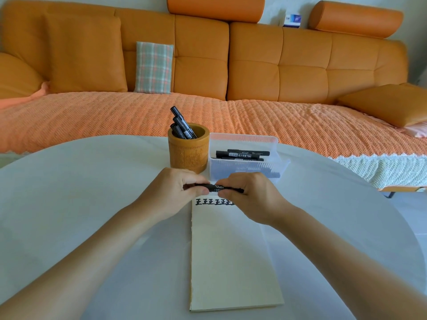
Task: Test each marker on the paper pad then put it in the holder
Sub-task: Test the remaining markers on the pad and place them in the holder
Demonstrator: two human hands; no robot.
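A black marker (213, 187) lies level between both hands, just above the far end of the cream paper pad (233, 257). My left hand (175, 192) grips its left end and my right hand (249, 195) grips its right end. A row of black test marks (213, 202) runs along the top of the pad, partly hidden by my right hand. Behind the hands stands a round bamboo holder (188, 153) with several black markers (182, 125) leaning in it. To its right a clear plastic box (245, 158) holds several more black markers (242, 154).
The round white table (92, 192) carries everything. Beyond its far edge runs an orange sofa (254, 65) with a woven orange cover, a plaid cushion (153, 68) and loose orange pillows.
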